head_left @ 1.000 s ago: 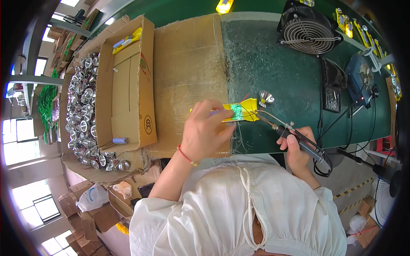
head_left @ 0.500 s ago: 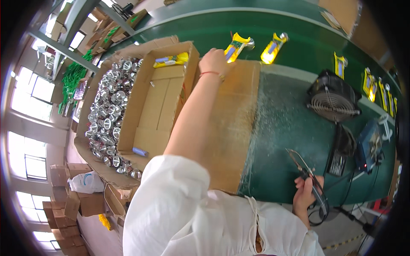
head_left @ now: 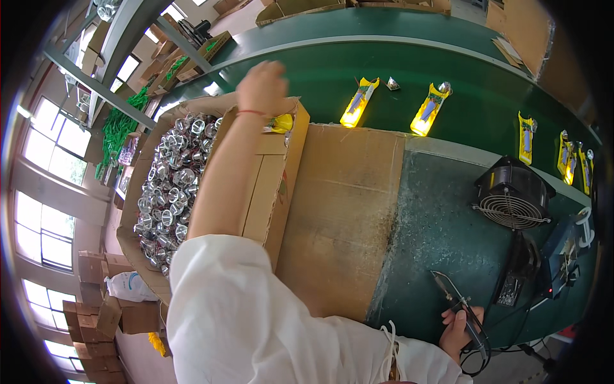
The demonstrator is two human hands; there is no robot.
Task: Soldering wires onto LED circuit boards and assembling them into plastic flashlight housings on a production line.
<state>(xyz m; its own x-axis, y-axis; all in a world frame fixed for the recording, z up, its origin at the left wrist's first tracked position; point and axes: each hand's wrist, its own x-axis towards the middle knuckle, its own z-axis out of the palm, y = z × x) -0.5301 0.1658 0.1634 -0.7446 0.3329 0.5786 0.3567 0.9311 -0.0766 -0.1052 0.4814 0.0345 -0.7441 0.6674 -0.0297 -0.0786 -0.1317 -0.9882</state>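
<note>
My left hand (head_left: 262, 88) is raised over the far end of an open cardboard box (head_left: 295, 147). Its fingers are blurred, so their grip and anything in them cannot be made out. Under my wrist, a yellow casing (head_left: 279, 123) lies partly hidden inside that box. My right hand (head_left: 455, 326) grips a soldering iron (head_left: 470, 323) with a thin bent metal guide by its tip, low over the green bench. Beyond the bench edge, a yellow casing (head_left: 360, 102) rests on the green belt, with a small silver cup (head_left: 393, 83) lying apart from it. Another yellow casing (head_left: 432, 110) has a silver cup at its top.
Many silver cups (head_left: 169, 192) fill a larger carton at left. A cardboard sheet (head_left: 339, 211) covers part of the bench. A black fan (head_left: 511, 192) stands at right, near a blue soldering station (head_left: 555, 256). More yellow casings (head_left: 526, 137) lie along the belt.
My left hand has moved left, away from the nearest yellow casing to above the box. The view has tilted, shifting the scene downward. My right hand still holds the soldering iron.
</note>
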